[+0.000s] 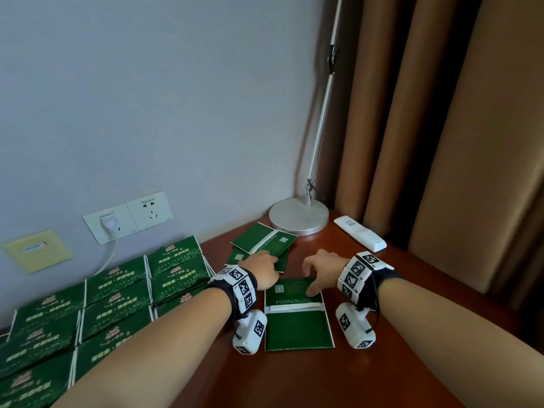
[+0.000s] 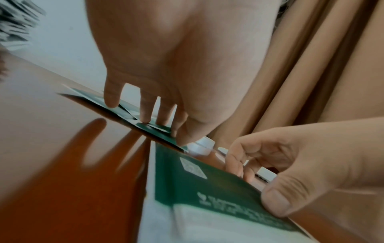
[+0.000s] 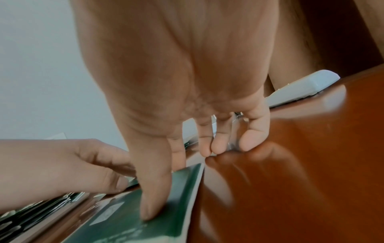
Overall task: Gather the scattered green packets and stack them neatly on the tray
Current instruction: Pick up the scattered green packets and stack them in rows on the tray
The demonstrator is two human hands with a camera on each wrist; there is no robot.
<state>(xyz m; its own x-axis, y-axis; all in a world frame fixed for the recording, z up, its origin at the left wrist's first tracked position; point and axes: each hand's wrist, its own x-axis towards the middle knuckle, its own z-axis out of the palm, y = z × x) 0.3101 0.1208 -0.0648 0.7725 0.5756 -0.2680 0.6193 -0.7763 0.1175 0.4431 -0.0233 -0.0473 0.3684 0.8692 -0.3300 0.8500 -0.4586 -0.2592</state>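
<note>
Left hand fingers on far green packets, right hand pinching near packet

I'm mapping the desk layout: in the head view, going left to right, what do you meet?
Stacked green packets → left hand → right hand → white remote → brown curtain.

The reddish wooden table bears green packets, lamp base, white remote.

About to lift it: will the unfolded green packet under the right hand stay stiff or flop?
Unfolded green packet probably bends at its white crease: it lies open in two panels. Likely light, thin. May slide on the glossy table under the right hand.
</note>
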